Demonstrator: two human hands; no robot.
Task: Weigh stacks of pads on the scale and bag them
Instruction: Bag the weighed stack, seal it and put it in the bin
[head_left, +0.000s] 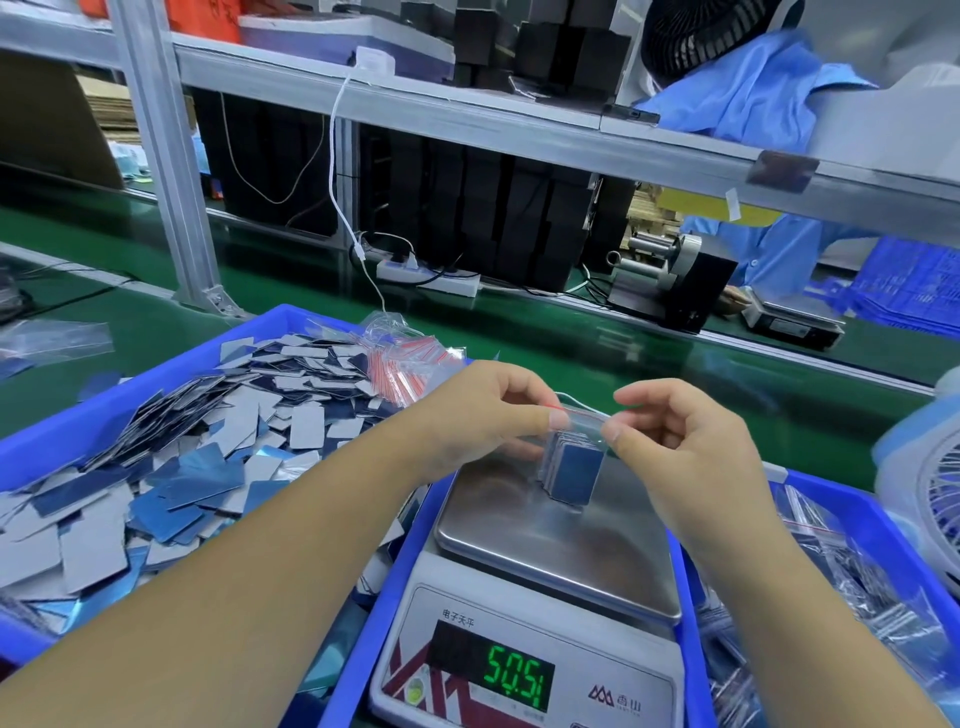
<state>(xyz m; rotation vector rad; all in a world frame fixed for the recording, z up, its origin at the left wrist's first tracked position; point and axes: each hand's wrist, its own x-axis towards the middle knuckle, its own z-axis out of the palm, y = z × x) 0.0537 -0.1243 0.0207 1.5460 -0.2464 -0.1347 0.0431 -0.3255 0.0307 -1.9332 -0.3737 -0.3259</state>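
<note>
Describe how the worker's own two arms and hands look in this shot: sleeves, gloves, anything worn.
Both forearms are bare as far as the frame shows; no sleeve shows on either. The left hand and the right hand wear no gloves, and no rings, watch or wristband can be seen. Fingernails are short and unpainted. No marks or tape are visible on either arm.

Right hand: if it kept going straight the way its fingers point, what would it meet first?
The right hand points leftward, pinching one end of the bag. Going straight on, it would likely meet the left hand pinching the other end, with only the bag top between them. Depth looks similar, though not certain.
</note>
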